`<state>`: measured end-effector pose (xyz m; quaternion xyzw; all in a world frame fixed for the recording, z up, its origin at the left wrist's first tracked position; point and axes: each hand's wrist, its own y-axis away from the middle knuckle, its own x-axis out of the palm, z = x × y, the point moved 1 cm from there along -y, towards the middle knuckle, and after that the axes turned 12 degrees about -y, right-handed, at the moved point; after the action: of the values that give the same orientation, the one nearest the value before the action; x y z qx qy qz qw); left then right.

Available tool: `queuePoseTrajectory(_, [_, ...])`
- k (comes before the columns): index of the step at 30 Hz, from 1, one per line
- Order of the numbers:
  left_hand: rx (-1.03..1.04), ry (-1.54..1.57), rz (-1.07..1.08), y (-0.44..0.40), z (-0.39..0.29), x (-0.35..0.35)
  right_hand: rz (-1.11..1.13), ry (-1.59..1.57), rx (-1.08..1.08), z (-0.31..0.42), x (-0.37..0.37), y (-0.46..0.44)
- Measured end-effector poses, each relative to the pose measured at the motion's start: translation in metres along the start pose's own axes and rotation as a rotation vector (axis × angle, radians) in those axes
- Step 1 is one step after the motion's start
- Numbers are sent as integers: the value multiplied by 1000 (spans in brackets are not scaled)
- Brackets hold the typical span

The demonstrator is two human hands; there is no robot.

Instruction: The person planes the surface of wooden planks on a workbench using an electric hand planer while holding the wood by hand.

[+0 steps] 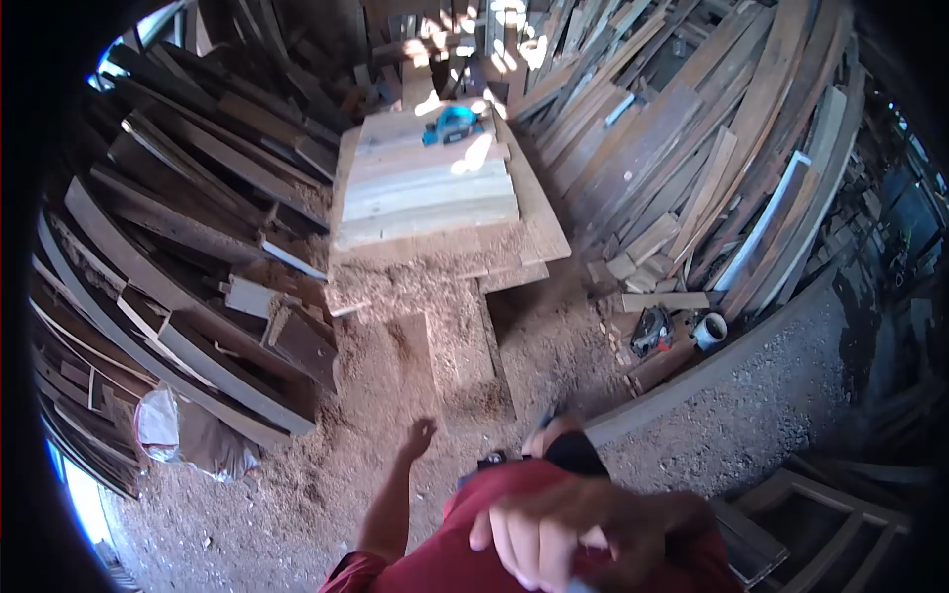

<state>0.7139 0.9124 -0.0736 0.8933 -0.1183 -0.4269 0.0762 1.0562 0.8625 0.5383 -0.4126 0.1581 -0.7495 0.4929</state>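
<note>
My left hand (420, 437) hangs low over the shavings-covered ground, in front of the workbench. Its fingers are loosely bent, and I see nothing in them. Close to the camera, my right hand (537, 534) is raised before my red shirt (465, 539), fingers curled inward and somewhat blurred. What it holds, if anything, I cannot make out. Beyond both hands, pale boards (425, 198) lie side by side on the workbench (542, 232). A teal electric planer (454, 126) rests on their far end, apart from my hands.
Wood shavings (415, 282) cover the bench's near end. Stacked planks (188, 247) line the left; more planks (682, 148) lean on the right. A white sack (178, 435) lies at lower left. A white container (709, 331) stands right, and a wooden frame (840, 514) lies lower right.
</note>
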Motion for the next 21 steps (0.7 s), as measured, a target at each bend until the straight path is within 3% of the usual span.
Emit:
queuePoseTrajectory(4, [-75, 242, -107, -56, -165, -63, 55, -63, 135, 53, -77, -16])
queuePoseTrajectory(5, [-93, 261, -134, -72, -186, -59, 36, -142, 43, 61, -94, -19])
queuePoseTrajectory(9, [-114, 232, -312, -147, -269, -62, 155, -246, -160, 114, -197, -37])
queuePoseTrajectory(11, [-216, 127, -334, -173, -296, -42, 163, -301, -178, 156, -246, -39])
queuePoseTrajectory(12, [-299, 73, -313, -184, -312, -36, 96, -331, -81, 183, -274, -41])
queuePoseTrajectory(13, [-317, 137, -377, -203, -317, -23, 1, -360, 14, 209, -295, -39])
queuePoseTrajectory(14, [-348, 202, -413, -209, -323, 0, 22, -377, -45, 216, -314, -43])
queuePoseTrajectory(16, [-351, 363, -409, -225, -361, 17, 68, -413, -163, 231, -353, -50])
queuePoseTrajectory(20, [-495, 216, -263, -267, -427, 32, 58, -311, -460, 279, -382, -61])
queuePoseTrajectory(21, [-470, 266, -273, -285, -435, 27, -18, -384, -288, 296, -393, -60])
